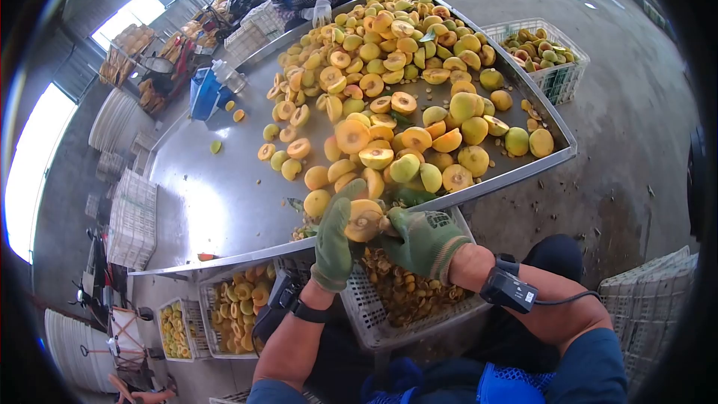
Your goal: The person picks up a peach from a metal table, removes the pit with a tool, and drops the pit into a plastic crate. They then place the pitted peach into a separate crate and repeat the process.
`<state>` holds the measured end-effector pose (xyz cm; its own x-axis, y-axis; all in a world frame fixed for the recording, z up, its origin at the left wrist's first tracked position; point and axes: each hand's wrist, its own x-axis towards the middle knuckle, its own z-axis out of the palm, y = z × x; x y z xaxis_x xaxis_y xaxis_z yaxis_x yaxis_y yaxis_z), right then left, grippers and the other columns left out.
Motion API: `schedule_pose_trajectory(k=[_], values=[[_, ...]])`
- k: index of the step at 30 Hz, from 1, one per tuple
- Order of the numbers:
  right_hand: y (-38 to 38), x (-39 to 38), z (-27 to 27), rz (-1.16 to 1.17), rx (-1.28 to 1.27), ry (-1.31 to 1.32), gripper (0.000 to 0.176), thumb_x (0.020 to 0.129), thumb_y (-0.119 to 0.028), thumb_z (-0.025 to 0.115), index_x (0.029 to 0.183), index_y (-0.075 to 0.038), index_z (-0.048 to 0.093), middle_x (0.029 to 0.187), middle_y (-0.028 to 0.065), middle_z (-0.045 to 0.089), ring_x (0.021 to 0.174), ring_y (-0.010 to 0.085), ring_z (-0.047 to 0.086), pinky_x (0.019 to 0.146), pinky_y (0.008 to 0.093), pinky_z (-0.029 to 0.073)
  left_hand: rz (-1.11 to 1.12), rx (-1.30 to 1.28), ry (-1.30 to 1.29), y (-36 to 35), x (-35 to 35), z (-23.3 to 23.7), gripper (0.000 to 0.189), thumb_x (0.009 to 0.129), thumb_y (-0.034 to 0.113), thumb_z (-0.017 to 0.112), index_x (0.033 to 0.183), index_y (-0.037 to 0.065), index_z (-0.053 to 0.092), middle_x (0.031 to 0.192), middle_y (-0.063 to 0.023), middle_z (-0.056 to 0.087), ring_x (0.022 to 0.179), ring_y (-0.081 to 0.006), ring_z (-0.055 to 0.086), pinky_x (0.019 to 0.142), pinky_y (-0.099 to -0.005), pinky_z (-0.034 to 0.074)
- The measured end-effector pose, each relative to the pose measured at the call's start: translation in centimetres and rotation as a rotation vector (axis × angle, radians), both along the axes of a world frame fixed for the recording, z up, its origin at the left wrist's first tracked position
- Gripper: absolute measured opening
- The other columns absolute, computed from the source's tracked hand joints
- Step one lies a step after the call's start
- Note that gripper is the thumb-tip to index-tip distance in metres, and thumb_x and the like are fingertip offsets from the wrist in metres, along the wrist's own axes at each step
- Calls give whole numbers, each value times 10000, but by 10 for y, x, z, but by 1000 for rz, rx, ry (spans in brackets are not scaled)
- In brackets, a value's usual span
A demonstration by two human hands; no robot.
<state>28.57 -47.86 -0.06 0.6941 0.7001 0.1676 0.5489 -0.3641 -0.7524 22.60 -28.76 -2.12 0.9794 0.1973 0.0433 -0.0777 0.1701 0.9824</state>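
One peach half (364, 219) sits gripped between left hand (333, 236) and right hand (422, 243) fingers.

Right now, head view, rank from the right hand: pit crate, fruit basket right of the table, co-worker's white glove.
1. Pit crate, directly under the right hand holding a fruit half.
2. Fruit basket, right of table.
3. Co-worker's white glove, far end.

Heap of yellow halved peaches (389, 75) on grey sheet-steel table (217, 194), centre to 1 o'clock. 6 o'clock, near table edge: yellow peach half (364, 218) gripped between left hand (333, 236) and right hand (422, 239). Directly below: white lattice plastic crate (359, 314) holding pits. 2 o'clock, beside table: second white plastic crate (561, 82). 12 o'clock, far edge: co-worker's gloved hand (321, 11).
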Motion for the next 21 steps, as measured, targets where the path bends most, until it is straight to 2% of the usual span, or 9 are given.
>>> schedule_pose_trajectory(k=[2, 5, 8, 11, 14, 17, 21], values=[[-1, 0, -1, 18, 1, 48, 295, 937, -332, 652, 1038, -55, 662, 927, 216, 707, 888, 414, 686, 771, 501, 536, -7, 316, -104, 11, 0, -16, 523, 1089, 381, 434, 1434, -8, 491, 1252, -143, 654, 1107, -224, 663, 955, -362, 562], [-3, -4, -5, 1, -39, 161, 311, 942, -342, 643, 1039, -48, 673, 949, 224, 710, 896, 421, 687, 783, 493, 538, 8, 274, 45, 0, -8, 3, 491, 1117, 355, 374, 1410, -17, 504, 1257, -135, 644, 1110, -209, 648, 961, -353, 546], [-9, -8, 5, 13, 13, 288, 318, 946, -340, 628, 1038, -39, 678, 939, 232, 711, 894, 425, 688, 788, 486, 538, 62, 481, -143, -10, -5, 2, 494, 1126, 360, 338, 1352, -30, 541, 1268, -141, 618, 1094, -212, 633, 993, -354, 509], [-5, -6, -10, 43, 62, 378, 279, 925, -277, 665, 1044, -26, 639, 886, 202, 718, 876, 411, 695, 753, 466, 532, 121, 252, -69, -23, -5, 1, 487, 1133, 342, 317, 1387, -18, 523, 1259, -143, 637, 1140, -210, 633, 1017, -340, 505], [-7, -7, -16, 39, 108, 385, 292, 934, -290, 656, 1057, -25, 644, 875, 202, 716, 868, 413, 692, 763, 451, 534, 118, 293, -118, -31, -4, 8, 485, 1122, 350, 348, 1389, -15, 524, 1252, -152, 643, 1134, -217, 640, 1002, -343, 517], [-11, -3, -13, 56, 88, 419, 295, 938, -300, 655, 1033, -21, 637, 886, 219, 707, 872, 426, 684, 755, 463, 527, -44, 144, 43, -18, -5, 16, 491, 1088, 366, 411, 1378, -13, 526, 1252, -163, 647, 1126, -237, 652, 993, -354, 529], [-13, -11, -8, 25, 109, 370, 282, 936, -292, 661, 1007, -22, 623, 889, 239, 691, 883, 449, 671, 742, 481, 515, -83, 37, 14, -10, -8, 10, 491, 1052, 346, 442, 1380, -13, 507, 1256, -169, 648, 1149, -237, 643, 1000, -364, 521]])
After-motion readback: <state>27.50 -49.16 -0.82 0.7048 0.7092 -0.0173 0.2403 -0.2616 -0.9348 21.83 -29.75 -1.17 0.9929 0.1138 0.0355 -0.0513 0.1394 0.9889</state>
